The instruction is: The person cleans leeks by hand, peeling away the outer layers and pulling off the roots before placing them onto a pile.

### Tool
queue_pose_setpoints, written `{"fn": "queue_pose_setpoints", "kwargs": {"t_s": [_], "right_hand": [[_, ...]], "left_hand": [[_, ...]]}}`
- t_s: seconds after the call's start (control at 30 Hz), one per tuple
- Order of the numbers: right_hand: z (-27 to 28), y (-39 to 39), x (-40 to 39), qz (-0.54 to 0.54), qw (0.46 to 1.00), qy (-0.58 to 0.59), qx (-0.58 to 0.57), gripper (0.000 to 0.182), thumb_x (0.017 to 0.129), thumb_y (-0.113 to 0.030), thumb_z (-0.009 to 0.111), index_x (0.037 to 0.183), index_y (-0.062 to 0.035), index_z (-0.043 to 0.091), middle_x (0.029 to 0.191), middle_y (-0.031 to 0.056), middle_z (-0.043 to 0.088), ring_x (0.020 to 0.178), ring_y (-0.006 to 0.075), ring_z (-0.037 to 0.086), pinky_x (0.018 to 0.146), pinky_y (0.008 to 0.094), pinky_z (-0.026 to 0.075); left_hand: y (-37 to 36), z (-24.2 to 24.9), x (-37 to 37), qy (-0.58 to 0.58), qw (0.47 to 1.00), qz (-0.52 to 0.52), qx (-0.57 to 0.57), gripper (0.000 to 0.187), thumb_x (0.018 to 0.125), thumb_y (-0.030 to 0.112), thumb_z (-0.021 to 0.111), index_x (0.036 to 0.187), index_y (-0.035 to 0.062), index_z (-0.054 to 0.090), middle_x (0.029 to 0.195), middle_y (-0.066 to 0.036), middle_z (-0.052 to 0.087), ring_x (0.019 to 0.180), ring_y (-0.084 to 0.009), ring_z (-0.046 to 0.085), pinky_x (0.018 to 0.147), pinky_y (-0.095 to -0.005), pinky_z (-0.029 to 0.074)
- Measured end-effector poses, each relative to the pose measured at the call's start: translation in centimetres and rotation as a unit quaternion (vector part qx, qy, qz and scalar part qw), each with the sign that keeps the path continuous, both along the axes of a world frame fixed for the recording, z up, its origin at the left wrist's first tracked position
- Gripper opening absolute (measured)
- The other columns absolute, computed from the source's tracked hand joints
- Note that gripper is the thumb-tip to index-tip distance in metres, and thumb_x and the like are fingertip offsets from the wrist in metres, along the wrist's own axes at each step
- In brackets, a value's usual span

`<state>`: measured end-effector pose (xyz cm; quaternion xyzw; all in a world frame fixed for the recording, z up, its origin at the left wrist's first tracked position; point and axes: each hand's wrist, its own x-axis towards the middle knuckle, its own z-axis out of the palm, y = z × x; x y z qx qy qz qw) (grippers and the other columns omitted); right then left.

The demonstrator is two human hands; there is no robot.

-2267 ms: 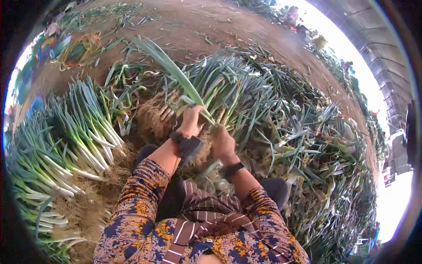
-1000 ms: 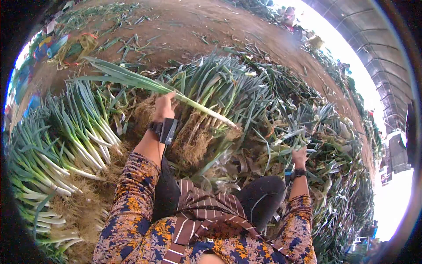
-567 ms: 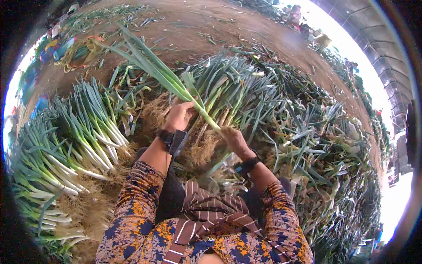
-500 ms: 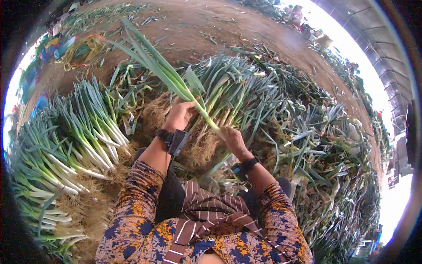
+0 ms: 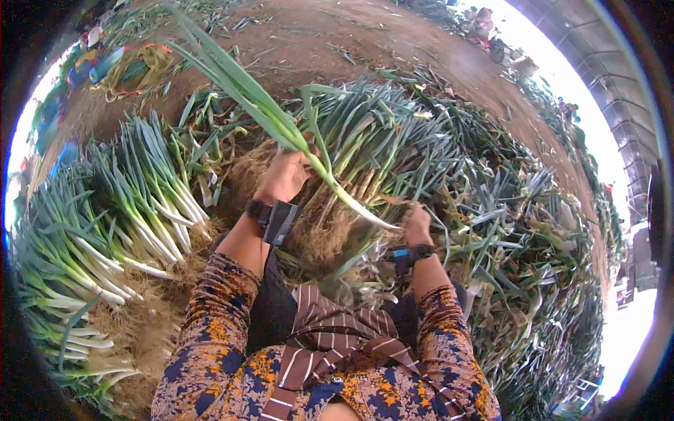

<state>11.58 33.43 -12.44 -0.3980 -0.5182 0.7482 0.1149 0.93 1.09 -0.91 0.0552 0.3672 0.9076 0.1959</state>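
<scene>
My left hand is closed around the stalk of a leek, whose green leaves fan out toward the upper left. Its pale lower shaft slants down to the right, and the white end lies right at my right hand. That hand is closed in a fist, with a thin tan strip of outer leaf trailing from its fingers. A loose green leaf bends up beside the stalk above my left hand. Below lies a bundle of untrimmed leeks with brown, hairy roots.
Rows of cleaned leeks with white shafts lie on the left. A large heap of stripped leaves covers the right side. Netting sacks sit at the far left on the bare dirt ground.
My right hand has slid down and right along the shaft to its lower end, baring a whiter stalk and drawing out a tan strip. My left hand keeps its hold on the leek.
</scene>
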Motion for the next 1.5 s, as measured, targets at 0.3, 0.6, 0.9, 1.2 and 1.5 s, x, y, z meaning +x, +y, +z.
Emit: {"fn": "queue_pose_setpoints", "kwargs": {"t_s": [0.3,0.6,0.9,1.2,1.5], "right_hand": [[0.3,15.7,7.2,0.033,0.737,-0.305,0.602,0.034,0.079,-0.028,0.053,0.106,-0.0093,0.061,0.103,0.0158,0.062,0.093,0.0304,0.060,0.078,0.0398,0.046],[8.7,-8.8,-1.2,0.419,0.817,0.126,0.375,0.033,0.091,-0.024,0.054,0.112,0.0009,0.057,0.106,0.0095,0.063,0.094,0.0130,0.056,0.081,0.0264,0.045],[6.7,-14.8,-4.8,0.387,0.831,0.172,0.361,0.031,0.092,-0.027,0.047,0.101,0.0005,0.057,0.084,0.0180,0.060,0.078,0.0268,0.059,0.069,0.0346,0.045],[6.4,-14.4,-3.8,0.328,0.921,0.099,0.185,0.033,0.090,-0.027,0.048,0.094,0.0033,0.059,0.075,0.0068,0.059,0.068,0.0109,0.050,0.063,0.0276,0.043],[0.5,-15.7,-3.9,0.062,0.959,0.172,0.216,0.022,0.093,-0.020,0.045,0.089,-0.0025,0.057,0.071,0.0030,0.056,0.062,0.0110,0.050,0.056,0.0267,0.042]], "left_hand": [[-3.6,-1.2,-1.7,-0.032,0.998,0.021,0.043,0.030,0.087,0.017,0.049,0.116,0.0118,0.049,0.095,-0.003,0.057,0.090,-0.0185,0.055,0.079,-0.0378,0.044],[0.2,-1.9,-0.1,-0.016,0.998,-0.005,-0.066,0.055,0.074,-0.004,0.047,0.127,0.0091,0.042,0.112,-0.005,0.053,0.100,-0.0181,0.053,0.082,-0.0406,0.046],[1.3,-0.4,1.7,0.091,0.993,-0.010,-0.079,0.056,0.071,-0.004,0.051,0.127,0.0009,0.044,0.109,-0.009,0.057,0.100,-0.0201,0.055,0.088,-0.0324,0.042],[1.4,-0.7,1.5,0.071,0.992,-0.100,0.006,0.054,0.072,-0.005,0.052,0.125,0.0006,0.045,0.098,-0.010,0.059,0.092,-0.0195,0.057,0.084,-0.0323,0.044],[3.4,-0.5,2.8,0.008,1.000,0.025,0.000,0.065,0.074,0.000,0.068,0.126,0.0012,0.030,0.074,-0.005,0.054,0.060,-0.0144,0.053,0.060,-0.0291,0.045]]}}
